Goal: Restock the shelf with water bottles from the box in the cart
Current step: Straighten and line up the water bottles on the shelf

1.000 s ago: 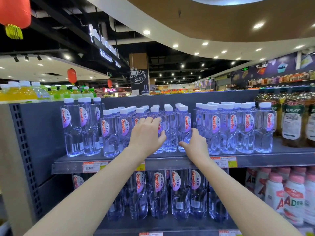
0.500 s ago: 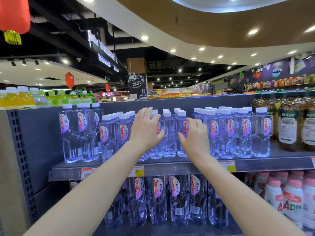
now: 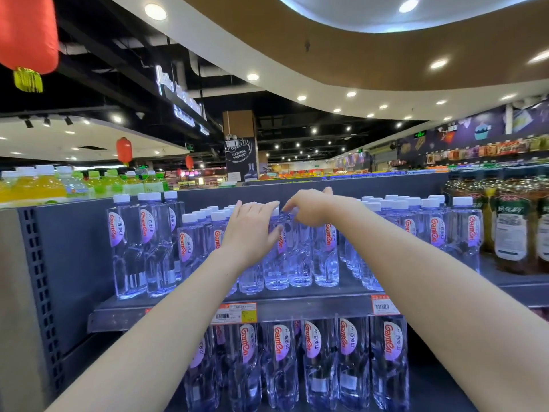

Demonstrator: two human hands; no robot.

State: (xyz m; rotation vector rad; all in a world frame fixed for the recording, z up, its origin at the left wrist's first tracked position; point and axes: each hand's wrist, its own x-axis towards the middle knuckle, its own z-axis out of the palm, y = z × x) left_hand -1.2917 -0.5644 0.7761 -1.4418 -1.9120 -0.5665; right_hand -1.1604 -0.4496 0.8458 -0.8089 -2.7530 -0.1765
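The water bottles stand upright in rows on the top tier of the shelf, at its centre. The left hand lies flat against the front-row bottles, fingers straight and together, thumb spread aside. The right hand arches over the caps, fingers bent downward. Whether they pinch a cap cannot be determined. The lower bottles fill the tier beneath the shelf edge.
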